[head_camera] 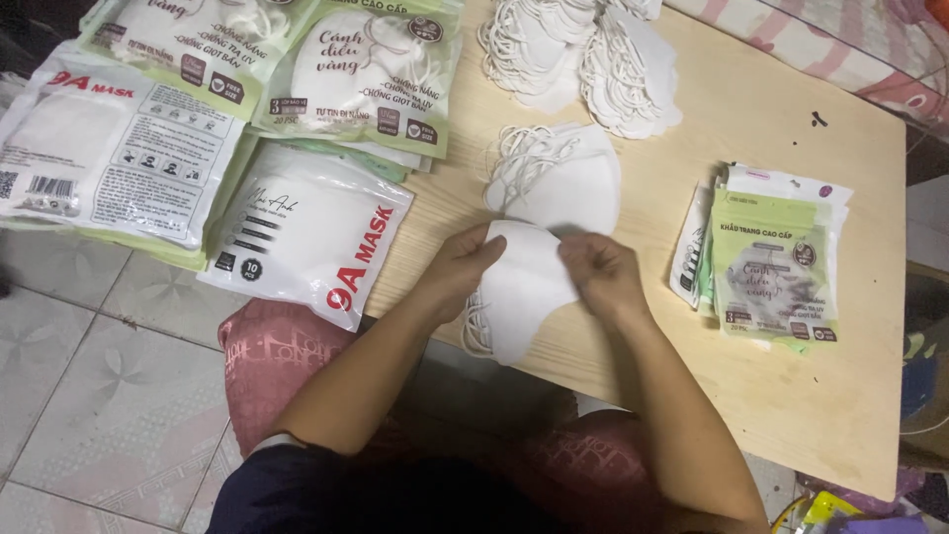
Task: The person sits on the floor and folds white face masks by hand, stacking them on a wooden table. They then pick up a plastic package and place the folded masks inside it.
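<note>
Masks [519, 292], a white stack at the table [791, 396] edge, pinched by your left hand [465, 265] and right hand [598, 269]. Loose grip risks the stack fanning, loops snagging, masks sliding off.

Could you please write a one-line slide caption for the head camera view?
Both hands, left hand and right hand, hold a small stack of white face masks over a wooden table beside filled packets.
</note>
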